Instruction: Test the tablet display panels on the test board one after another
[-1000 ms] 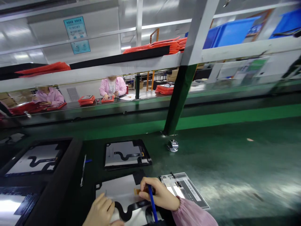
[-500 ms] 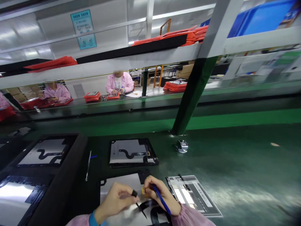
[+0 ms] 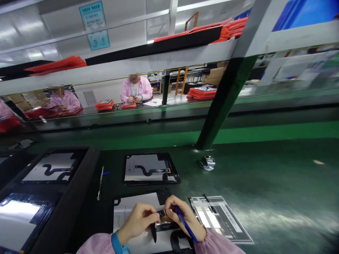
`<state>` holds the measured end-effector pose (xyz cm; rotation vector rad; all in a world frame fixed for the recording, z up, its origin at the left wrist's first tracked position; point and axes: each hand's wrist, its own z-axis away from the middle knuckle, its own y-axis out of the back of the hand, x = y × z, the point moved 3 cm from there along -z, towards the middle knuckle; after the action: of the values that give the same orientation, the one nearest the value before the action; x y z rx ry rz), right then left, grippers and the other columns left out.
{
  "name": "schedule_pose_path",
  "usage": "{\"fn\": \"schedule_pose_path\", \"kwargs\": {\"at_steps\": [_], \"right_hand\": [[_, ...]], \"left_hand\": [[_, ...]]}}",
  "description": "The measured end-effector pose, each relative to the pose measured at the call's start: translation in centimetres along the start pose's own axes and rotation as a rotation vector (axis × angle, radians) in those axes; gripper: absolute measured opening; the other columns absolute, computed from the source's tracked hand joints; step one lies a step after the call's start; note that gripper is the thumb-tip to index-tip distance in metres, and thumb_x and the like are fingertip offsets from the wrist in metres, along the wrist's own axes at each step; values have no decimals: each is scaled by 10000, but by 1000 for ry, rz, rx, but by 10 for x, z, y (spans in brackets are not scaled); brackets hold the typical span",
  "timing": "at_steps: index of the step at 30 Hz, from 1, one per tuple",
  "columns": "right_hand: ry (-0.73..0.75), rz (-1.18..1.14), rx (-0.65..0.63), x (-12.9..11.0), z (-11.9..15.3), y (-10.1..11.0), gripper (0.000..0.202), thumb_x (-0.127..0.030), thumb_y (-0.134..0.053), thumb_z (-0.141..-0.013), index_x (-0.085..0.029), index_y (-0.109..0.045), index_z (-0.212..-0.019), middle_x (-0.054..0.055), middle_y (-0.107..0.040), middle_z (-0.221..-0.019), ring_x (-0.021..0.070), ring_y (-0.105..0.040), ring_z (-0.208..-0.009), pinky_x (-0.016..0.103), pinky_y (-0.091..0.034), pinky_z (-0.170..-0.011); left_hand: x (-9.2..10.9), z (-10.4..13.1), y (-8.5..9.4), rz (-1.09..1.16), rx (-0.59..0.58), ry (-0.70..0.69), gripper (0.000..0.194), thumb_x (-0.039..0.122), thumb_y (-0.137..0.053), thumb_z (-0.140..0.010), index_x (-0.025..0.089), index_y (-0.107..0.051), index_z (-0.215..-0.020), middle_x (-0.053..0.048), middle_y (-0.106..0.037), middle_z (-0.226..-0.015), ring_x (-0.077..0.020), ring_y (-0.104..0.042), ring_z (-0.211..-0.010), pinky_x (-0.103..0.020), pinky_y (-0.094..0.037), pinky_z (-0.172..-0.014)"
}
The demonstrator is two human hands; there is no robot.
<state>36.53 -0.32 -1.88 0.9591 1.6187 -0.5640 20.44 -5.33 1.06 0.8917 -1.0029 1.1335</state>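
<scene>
A flat panel with a silver back (image 3: 132, 204) and black edges lies on the bench in front of me. Over its middle, my left hand (image 3: 140, 221) pinches a dark pointed tool (image 3: 154, 233), its tip hanging down. Just to the right, my right hand (image 3: 185, 217) holds a blue pen-like tool (image 3: 185, 224) across its palm. Its fingertips are closed at a small dark connector (image 3: 161, 213) on a flex cable, between both hands. A black curved cable (image 3: 176, 241) lies lower on the panel.
Beyond lies another silver-backed panel (image 3: 145, 173); to the right, a white-edged panel (image 3: 219, 218). A shiny metal object (image 3: 208, 163) stands near the green post (image 3: 225, 106). Left are a silver pen (image 3: 100, 183) and a black tray (image 3: 82, 180) with panels. Co-workers sit across.
My left hand has shifted right toward my right hand, and its dark tool now points more steeply down. The connector now sits at the left fingertips. The view has tilted slightly.
</scene>
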Motion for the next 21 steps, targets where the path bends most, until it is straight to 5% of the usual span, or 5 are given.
{"fn": "schedule_pose_path", "kwargs": {"at_steps": [21], "right_hand": [[103, 142, -51, -20, -2, -2, 246, -389, -510, -917, -191, -544, -776, -30, -510, -612, 86, -422, -497, 210, -358, -478]], "left_hand": [[-1, -2, 4, -167, -58, -78, 338, 428, -643, -740, 129, -622, -585, 29, -481, -479, -78, -404, -439, -207, -281, -436]]}}
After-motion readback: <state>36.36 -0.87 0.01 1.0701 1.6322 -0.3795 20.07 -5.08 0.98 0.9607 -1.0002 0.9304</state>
